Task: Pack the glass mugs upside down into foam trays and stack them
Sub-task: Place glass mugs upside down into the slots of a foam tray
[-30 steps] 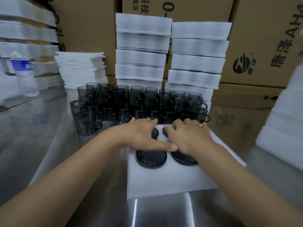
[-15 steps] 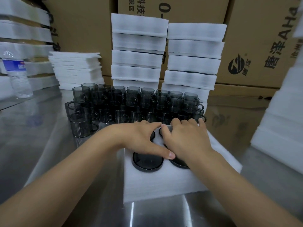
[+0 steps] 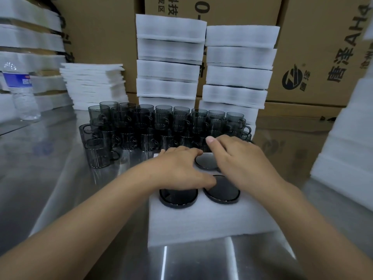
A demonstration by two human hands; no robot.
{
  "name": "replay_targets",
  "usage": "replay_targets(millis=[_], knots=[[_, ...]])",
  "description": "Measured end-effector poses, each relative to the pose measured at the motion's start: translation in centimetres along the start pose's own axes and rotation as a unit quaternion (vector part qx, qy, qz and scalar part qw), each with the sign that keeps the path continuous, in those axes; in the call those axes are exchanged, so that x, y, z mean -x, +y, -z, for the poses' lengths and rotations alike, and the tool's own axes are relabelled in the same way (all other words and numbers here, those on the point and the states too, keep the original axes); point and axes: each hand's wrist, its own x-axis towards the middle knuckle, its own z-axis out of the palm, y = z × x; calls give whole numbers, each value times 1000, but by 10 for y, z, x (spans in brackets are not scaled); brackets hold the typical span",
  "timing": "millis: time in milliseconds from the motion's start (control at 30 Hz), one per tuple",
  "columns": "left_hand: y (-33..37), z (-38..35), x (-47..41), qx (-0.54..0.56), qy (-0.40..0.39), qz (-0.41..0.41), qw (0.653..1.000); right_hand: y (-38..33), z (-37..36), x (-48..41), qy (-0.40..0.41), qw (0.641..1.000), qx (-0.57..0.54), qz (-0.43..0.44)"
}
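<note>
The tray [image 3: 201, 223] lay at lower centre on the table [image 3: 50, 158], with both hands over its far half. The left hand [image 3: 177, 170] lay flat on it with fingers straight. The right hand [image 3: 242, 160] hung just above with fingers loosely bent, grasping nothing. Three dark bases of upside-down packed mugs [image 3: 221, 191] showed in the tray. Loose mugs [image 3: 145, 126] stood upright just behind. Tray stacks [image 3: 169, 69] rose at upper centre. Cartons [image 3: 323, 47] at upper right read "AHA" beside Chinese characters and a round logo. The blue label on the bottle [image 3: 21, 93] was unreadable.
</note>
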Motion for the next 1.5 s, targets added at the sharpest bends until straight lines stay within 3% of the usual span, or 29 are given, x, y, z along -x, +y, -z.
replay_targets(millis=[100,533,733,867,933,1033,1100,1133,1233,1333,1500], knots=[[-6,8,1,23,-10,8,1000,4,9,1,4,999,-54,0],[-30,30,0,-53,-81,55,994,7,5,2,-11,998,-65,-16],[-49,44,1,-51,-86,113,989,1,-5,6,-74,994,-77,35],[-64,49,2,-20,-85,99,991,-1,-9,6,-90,990,-102,41],[-72,55,3,71,-34,70,994,-2,-11,7,-96,989,-103,44],[-96,66,-3,187,208,75,957,-2,-14,7,-95,989,-101,48],[-117,72,-8,98,329,129,930,-2,-15,7,-93,990,-99,48],[-126,73,-10,36,348,174,921,-1,-16,7,-93,990,-98,48],[-146,68,-15,-80,274,282,916,0,-18,7,-91,991,-90,49],[-153,58,-21,-92,216,299,925,0,-18,7,-92,991,-86,44],[-151,54,-21,-102,221,314,918,1,-20,7,-99,991,-75,42]])
